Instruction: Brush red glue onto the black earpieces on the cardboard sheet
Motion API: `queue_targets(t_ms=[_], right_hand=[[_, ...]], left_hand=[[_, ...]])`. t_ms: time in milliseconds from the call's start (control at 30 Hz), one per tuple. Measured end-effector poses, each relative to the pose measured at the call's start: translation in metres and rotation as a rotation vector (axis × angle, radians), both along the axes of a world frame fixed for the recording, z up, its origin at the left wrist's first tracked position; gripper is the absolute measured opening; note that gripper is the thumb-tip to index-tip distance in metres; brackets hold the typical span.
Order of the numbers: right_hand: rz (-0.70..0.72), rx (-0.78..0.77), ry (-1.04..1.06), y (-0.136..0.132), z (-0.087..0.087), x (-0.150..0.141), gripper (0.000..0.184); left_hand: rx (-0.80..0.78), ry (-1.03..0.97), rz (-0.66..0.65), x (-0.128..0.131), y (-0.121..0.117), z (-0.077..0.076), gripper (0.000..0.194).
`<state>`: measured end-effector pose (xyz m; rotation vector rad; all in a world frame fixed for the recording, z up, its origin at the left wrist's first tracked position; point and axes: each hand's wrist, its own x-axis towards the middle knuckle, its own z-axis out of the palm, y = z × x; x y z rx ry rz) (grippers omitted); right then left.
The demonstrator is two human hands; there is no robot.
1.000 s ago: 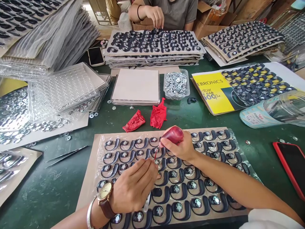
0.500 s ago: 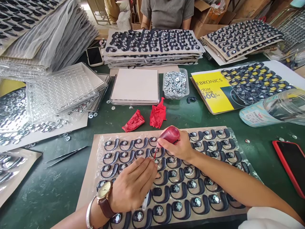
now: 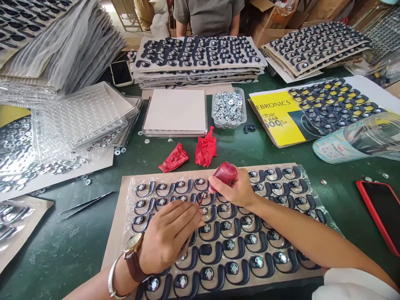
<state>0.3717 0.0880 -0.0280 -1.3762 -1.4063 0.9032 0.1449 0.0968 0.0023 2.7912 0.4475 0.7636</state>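
Note:
My right hand [image 3: 239, 189] is closed around a red squeeze bottle [image 3: 225, 173], tilted with its narrow end pointing down and left. My left hand [image 3: 175, 231], with a watch at the wrist, pinches a thin pointed tool [image 3: 201, 201]; most of it is hidden under the fingers. Its tip is at a black ear-hook piece [image 3: 203, 196] with a round silvery part, close below the bottle. Rows of similar hooks lie on a film-covered brown card sheet [image 3: 117, 216]. One hook [image 3: 205, 250] near the front shows a dark round end without the silvery part.
Tweezers [image 3: 86, 206] lie at left near metal washers [image 3: 86, 182]. Beyond the sheet are red scraps [image 3: 206, 148], a washer tub [image 3: 229, 124] and stacked hook sheets [image 3: 200, 77]. A red-cased phone [image 3: 379, 212] and clear bottle [image 3: 340, 146] stay right. A person sits opposite.
My left hand has shifted slightly left and turned a little, with the tool's tip still near the same hook. My right hand holds the bottle in almost the same place.

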Motion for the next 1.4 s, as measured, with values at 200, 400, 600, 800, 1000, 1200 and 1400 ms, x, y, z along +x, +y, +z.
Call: queue_targets(t_ms=[200, 400, 600, 800, 1000, 1200, 1400], right_hand=[[0.02, -0.006, -0.013, 0.001, -0.001, 0.001, 0.029], [0.053, -0.032, -0.014, -0.001, -0.001, 0.001, 0.029], [0.094, -0.031, -0.01, -0.002, -0.002, 0.0, 0.029], [0.043, -0.031, 0.029, -0.003, -0.005, -0.001, 0.028], [-0.041, -0.03, 0.113, -0.001, -0.005, 0.002, 0.028], [-0.048, -0.042, 0.001, 0.001, -0.006, 0.002, 0.032], [-0.057, -0.047, -0.045, 0.001, -0.005, 0.002, 0.031]], left_hand=[[-0.112, -0.037, -0.001, -0.004, 0.003, -0.005, 0.026], [-0.288, -0.122, 0.047, -0.006, 0.01, -0.009, 0.027], [-0.402, -0.185, 0.094, -0.006, 0.017, -0.009, 0.02], [-0.421, -0.184, 0.114, -0.006, 0.018, -0.009, 0.019], [-0.263, -0.116, 0.033, -0.007, 0.011, -0.009, 0.027], [-0.118, -0.057, 0.023, -0.008, 0.004, -0.008, 0.025], [-0.134, -0.039, 0.022, -0.01, 0.004, -0.011, 0.028]])
